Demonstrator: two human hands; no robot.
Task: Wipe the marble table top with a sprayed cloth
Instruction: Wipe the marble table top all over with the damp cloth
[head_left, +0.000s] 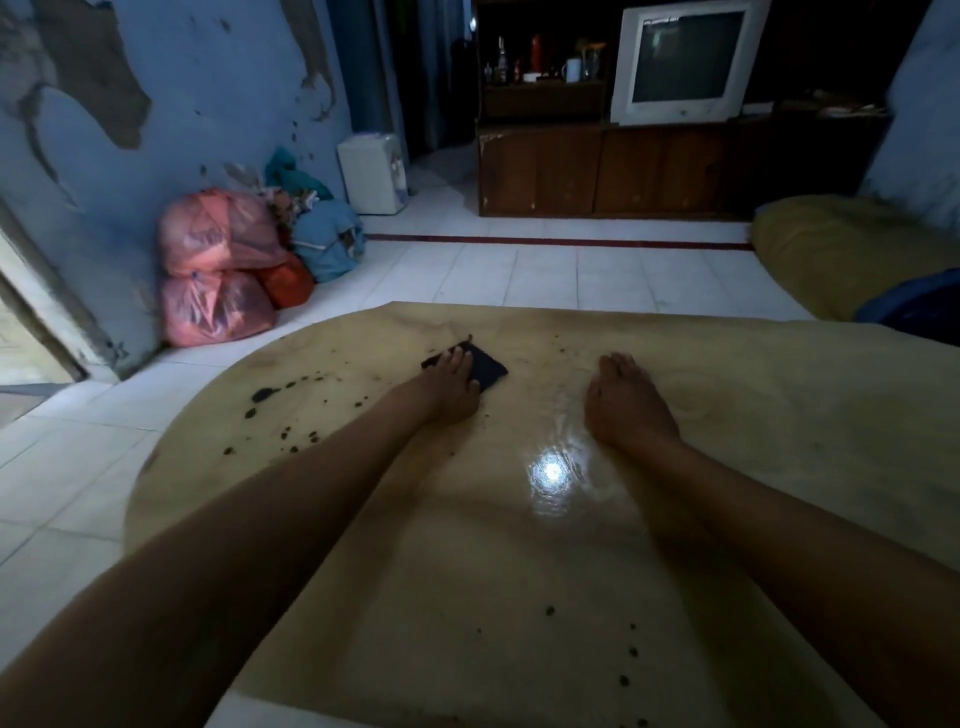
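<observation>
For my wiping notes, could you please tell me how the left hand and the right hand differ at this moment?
The left hand presses flat on the dark cloth; the right hand rests bare on the table top. The left hand lies near the dark spots, the right hand beside the glossy patch. Both are open, palms down.

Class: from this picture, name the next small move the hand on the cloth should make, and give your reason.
Probably slide the cloth leftward under the left hand toward the dark spots. The hand presses the cloth flat on the table, and that cluster lies just to its left, unwiped. The right hand rests flat.
</observation>
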